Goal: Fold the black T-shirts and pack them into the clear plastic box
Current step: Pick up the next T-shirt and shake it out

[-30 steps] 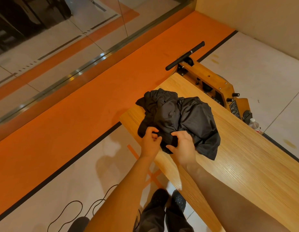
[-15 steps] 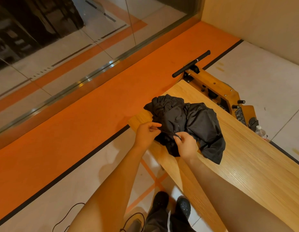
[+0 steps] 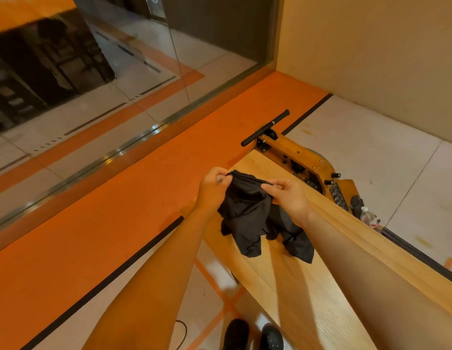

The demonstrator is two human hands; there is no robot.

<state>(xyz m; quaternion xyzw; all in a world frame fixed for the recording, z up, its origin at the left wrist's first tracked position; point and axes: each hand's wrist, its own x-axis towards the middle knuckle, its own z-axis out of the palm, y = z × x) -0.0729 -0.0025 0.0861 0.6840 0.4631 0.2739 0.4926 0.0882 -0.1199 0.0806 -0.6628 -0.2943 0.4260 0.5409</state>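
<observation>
Two hands (image 3: 215,188), apparently one T-shirt (image 3: 247,210)

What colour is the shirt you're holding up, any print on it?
Plain black T-shirt, no print visible, seen in the head view.

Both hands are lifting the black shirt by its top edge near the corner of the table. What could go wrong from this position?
1. The left hand and right hand only pinch the crumpled black T-shirt by its edge, so the fabric could slip free.
2. The shirt hangs bunched, so it may not spread flat and the fold could come out uneven.
3. It is held close to the corner of the light wooden table, so a hanging part might slide off the edge to the floor.
</observation>
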